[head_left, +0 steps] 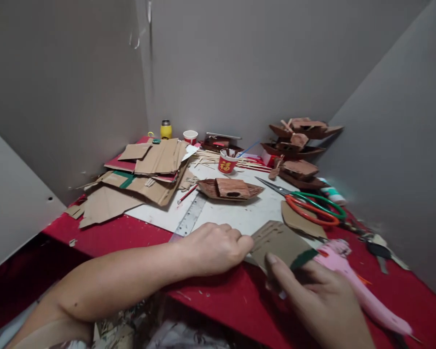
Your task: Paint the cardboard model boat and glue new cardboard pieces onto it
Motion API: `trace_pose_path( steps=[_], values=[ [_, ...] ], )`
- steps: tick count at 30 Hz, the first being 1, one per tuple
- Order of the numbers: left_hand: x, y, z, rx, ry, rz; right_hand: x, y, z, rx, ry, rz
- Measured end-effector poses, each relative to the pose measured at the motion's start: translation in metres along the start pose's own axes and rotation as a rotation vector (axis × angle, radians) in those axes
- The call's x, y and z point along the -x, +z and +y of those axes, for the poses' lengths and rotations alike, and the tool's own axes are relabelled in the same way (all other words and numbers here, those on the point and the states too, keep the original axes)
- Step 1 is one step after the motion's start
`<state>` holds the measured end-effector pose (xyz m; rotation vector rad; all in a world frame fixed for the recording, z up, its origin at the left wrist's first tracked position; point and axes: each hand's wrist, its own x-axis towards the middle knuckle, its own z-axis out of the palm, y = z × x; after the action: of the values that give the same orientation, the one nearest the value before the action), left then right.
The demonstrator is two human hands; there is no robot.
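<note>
My right hand point(308, 291) grips a small piece of brown cardboard point(276, 240) that has a dark green patch on one corner. The thumb lies on top of it. My left hand point(220, 249) is closed in a fist by the left edge of that piece; whatever is inside its fingers is hidden. Just beyond the hands, a small brown model boat point(232, 189) with a curved roof sits on the white board point(240, 218). A clear ruler point(189, 215) runs toward my left wrist. A pink glue gun point(363, 286) lies beside my right hand.
Green-and-orange scissors point(312, 206) lie open over a cardboard scrap point(300, 223). Stacked cardboard point(156, 162) covers the left side. A red paper cup point(227, 161), thin sticks point(207, 157) and more model boats point(303, 172) stand behind. Keys point(380, 249) rest near the right edge.
</note>
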<state>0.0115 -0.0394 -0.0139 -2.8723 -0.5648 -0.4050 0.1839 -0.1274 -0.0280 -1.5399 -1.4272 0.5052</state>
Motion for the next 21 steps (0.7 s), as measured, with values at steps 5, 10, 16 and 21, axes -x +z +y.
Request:
trace_pose_path(
  steps=[5, 10, 16, 21],
  values=[
    [0.001, -0.002, 0.004, 0.003, 0.0, -0.011, 0.001, 0.004, -0.006, -0.048, -0.021, 0.0],
    [-0.003, 0.002, -0.005, 0.204, -0.045, 0.05, -0.001, 0.003, -0.006, -0.162, 0.037, -0.024],
    [-0.007, -0.001, -0.012, 0.502, -0.135, 0.03, -0.002, 0.001, -0.005, -0.222, 0.084, -0.029],
    [-0.006, -0.001, -0.011, 0.45, -0.084, 0.035, -0.003, 0.0, -0.006, -0.21, 0.051, -0.007]
  ],
)
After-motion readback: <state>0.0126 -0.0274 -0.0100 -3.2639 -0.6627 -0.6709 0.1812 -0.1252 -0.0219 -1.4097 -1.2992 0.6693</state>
